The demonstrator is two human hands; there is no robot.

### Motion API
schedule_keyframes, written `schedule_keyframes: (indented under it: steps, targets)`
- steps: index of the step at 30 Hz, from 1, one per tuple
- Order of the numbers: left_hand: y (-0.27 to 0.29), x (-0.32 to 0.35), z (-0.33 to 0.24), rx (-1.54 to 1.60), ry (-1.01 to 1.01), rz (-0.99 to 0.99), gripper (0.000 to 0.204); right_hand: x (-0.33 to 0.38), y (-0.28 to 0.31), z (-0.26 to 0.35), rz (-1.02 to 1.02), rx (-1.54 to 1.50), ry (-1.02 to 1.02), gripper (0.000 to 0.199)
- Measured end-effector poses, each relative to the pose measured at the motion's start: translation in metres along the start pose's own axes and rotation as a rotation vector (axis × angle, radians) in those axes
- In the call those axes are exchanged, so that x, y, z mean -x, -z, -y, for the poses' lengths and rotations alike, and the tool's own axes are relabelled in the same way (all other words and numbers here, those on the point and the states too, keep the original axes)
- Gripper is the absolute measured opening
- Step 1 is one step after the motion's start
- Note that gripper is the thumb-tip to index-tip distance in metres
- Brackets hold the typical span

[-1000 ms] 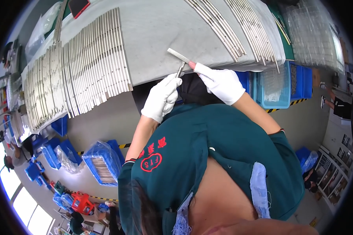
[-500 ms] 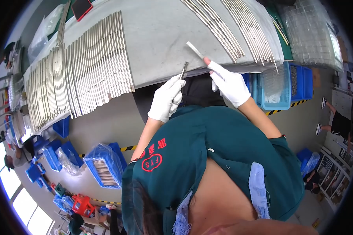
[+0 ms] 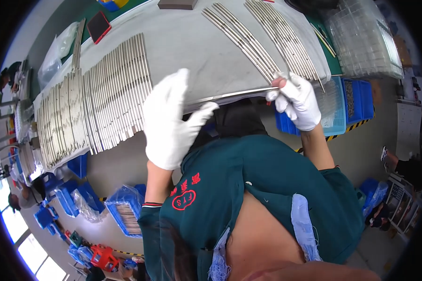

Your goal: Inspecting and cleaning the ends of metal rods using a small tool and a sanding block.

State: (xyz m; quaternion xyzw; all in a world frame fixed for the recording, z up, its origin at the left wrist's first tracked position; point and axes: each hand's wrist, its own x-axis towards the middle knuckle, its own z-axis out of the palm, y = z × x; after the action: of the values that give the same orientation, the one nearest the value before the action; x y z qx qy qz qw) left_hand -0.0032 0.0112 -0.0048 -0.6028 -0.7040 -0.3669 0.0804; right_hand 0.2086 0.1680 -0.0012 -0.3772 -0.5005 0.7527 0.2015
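Head view, looking down over the person's chest and both white-gloved hands.

Item: long thin metal strip (image 3: 234,95), silver, running nearly level across the centre of the frame along the near edge of the grey table (image 3: 187,42). Its right end is pinched in the right hand (image 3: 295,100), fingers closed round it. Its left end passes behind the left hand (image 3: 171,119).

Left hand: centre-left of frame, raised, palm side away from the camera, fingers together and extended, thumb out toward the right and lying just under the strip. Whether the fingers grip the strip cannot be told; the thumb appears to touch it.

Table stock, left half of frame: large fanned batch of like metal strips (image 3: 94,105), laid side by side, reaching from the upper centre down to the far left rim.

Table stock, upper right: two narrower bundles of strips (image 3: 262,44), slanting down toward the right hand.

Upper left: red flat device (image 3: 99,26) and a clear plastic bag (image 3: 56,58).

Upper right: stack of clear plastic trays (image 3: 365,42).

Right, below table edge: blue bins (image 3: 349,100).

Lower left, floor: blue crates (image 3: 122,210), one holding more strips.

Clothing: dark teal work shirt (image 3: 262,187) with red emblem, lower centre.
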Motion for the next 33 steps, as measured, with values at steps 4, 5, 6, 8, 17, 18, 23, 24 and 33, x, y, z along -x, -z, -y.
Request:
schedule_keyframes:
  steps: [4,5,6,8,17,18,23,24,33]
  targets:
    - [0.004,0.024,0.047,-0.351,0.098,0.227,0.077,-0.002,0.018,-0.011,-0.281,0.043,0.256,0.029]
    - [0.004,0.031,0.052,-0.439,0.138,0.380,0.079,-0.004,0.016,-0.012,-0.312,0.097,0.257,0.029]
    - [0.002,0.038,0.051,-0.507,0.197,0.483,0.072,-0.008,0.015,-0.015,-0.328,0.155,0.261,0.028]
    - [0.000,0.048,0.053,-0.513,0.163,0.464,0.067,-0.014,0.005,-0.018,-0.372,0.240,0.257,0.029]
    - [-0.001,0.069,0.070,-0.397,0.022,0.296,0.054,-0.023,0.013,-0.034,-0.350,1.159,0.237,0.035]
    - [0.000,0.071,0.069,-0.408,0.056,0.284,0.051,-0.020,0.011,-0.030,-0.351,1.158,0.238,0.035]
    - [0.005,0.066,0.065,-0.356,-0.084,0.173,0.038,-0.006,-0.005,-0.015,-0.274,0.652,0.130,0.039]
    - [0.007,0.061,0.061,-0.314,-0.127,0.114,0.035,-0.004,-0.006,-0.018,-0.231,0.642,0.151,0.041]
    - [0.011,-0.017,0.020,0.564,0.196,-0.686,0.028,-0.014,-0.023,-0.058,0.001,1.223,0.362,0.038]
